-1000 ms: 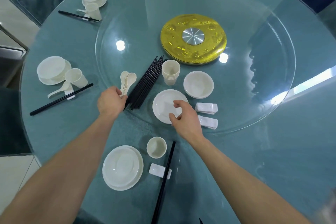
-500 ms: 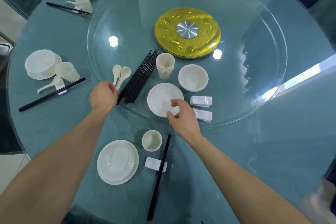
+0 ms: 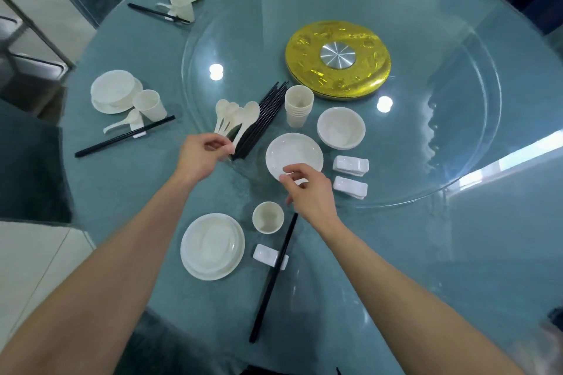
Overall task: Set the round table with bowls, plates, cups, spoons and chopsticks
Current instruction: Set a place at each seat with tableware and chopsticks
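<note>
Spoons [image 3: 236, 117], stacked a second ago, now fan out just beyond my left hand [image 3: 199, 157], which pinches their handles, while my right hand [image 3: 309, 193] grips the plate [image 3: 292, 151] rim under its fingertips; I judge spoon placement comes next.

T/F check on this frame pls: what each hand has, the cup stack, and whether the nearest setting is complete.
1. The left hand pinches the handles of the loose spoons. True.
2. The right hand holds a chopstick rest. False: it pinches the near rim of the loose plate; the spare rests lie untouched to its right.
3. The spare cups stand nested in one stack beside the chopstick bundle. True.
4. The nearest setting already has a spoon. False: it shows only the near bowl and plate, near cup, near rest and near chopsticks.
</note>
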### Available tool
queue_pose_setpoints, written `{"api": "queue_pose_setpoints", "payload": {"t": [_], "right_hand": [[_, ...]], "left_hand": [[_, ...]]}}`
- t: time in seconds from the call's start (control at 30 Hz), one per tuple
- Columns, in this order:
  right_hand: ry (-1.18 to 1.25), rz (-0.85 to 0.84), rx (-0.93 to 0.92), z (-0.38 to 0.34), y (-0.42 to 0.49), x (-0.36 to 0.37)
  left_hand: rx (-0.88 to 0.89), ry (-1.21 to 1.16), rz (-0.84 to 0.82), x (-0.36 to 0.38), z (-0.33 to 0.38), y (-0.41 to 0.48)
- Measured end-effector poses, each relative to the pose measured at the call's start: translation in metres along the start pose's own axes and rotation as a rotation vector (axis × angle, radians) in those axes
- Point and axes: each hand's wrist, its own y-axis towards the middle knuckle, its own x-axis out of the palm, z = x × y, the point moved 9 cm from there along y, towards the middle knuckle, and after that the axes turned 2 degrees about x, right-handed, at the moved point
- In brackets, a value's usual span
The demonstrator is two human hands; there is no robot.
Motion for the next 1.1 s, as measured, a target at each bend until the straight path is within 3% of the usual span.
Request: {"api": "queue_pose_setpoints", "payload": {"t": [0.27,0.47,0.77,1.1], "right_hand": [[0.245,-0.089,0.001,-0.007,-0.032,0.009],[0.353,-0.197,0.05,0.005,-0.067,0.016],[0.36,-0.203,0.068,0.022,-0.094,0.03],[0.275,-0.162,0.077,0.042,-0.113,0.027]], "left_hand": [[-0.015,-0.044,-0.421,0.044,0.011,-0.096],[-0.035,-0.051,-0.551,0.053,0.0,-0.149],[0.136,0.052,-0.39,0.04,0.015,-0.18],[0.069,0.211,-0.184,0.039,-0.016,-0.202]]}}
